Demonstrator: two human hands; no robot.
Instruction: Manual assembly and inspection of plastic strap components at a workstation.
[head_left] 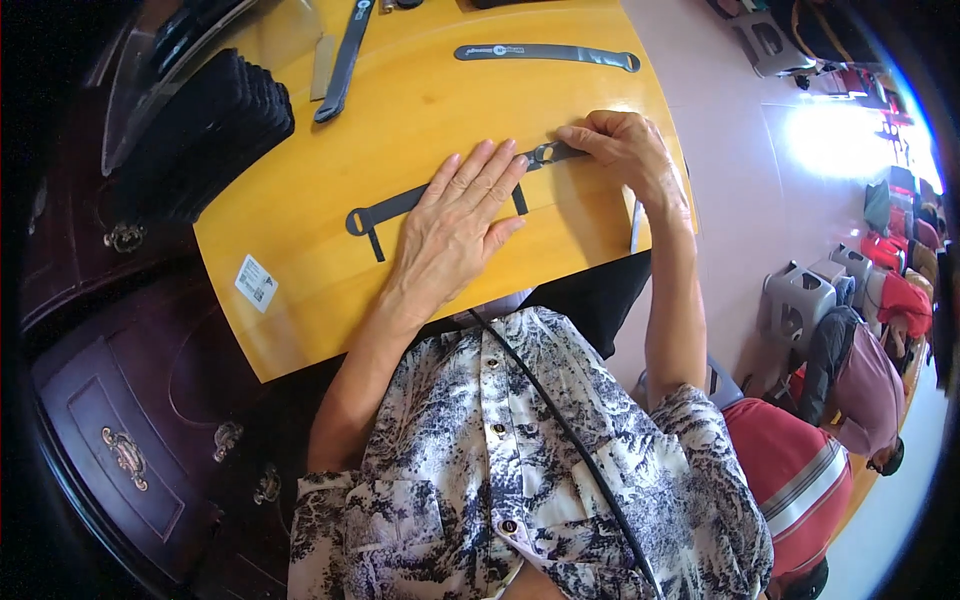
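Observation:
A dark grey strap (392, 207) with an oval loop at its left end lies across the yellow table (320, 300). My left hand (455, 215) rests flat on it, fingers stretched out, hiding its middle. At the strap's right side, my right hand (628, 150) is closed with thumb and fingers pinching a dark strap end (570, 151). Just left of that pinch shows a round loop (545, 154); I cannot tell whether it belongs to the same strap or a second one. Two short black strips mark the tabletop, one (376, 245) near the left loop, another (520, 200) beside my left fingertips.
Another grey strap (545, 53) lies at the far right of the table, and one more (348, 62) at the far left. A stack of black pieces (215, 135) stands left. A white label (256, 284) is near the left edge. People sit beyond grey stools (798, 300) at right.

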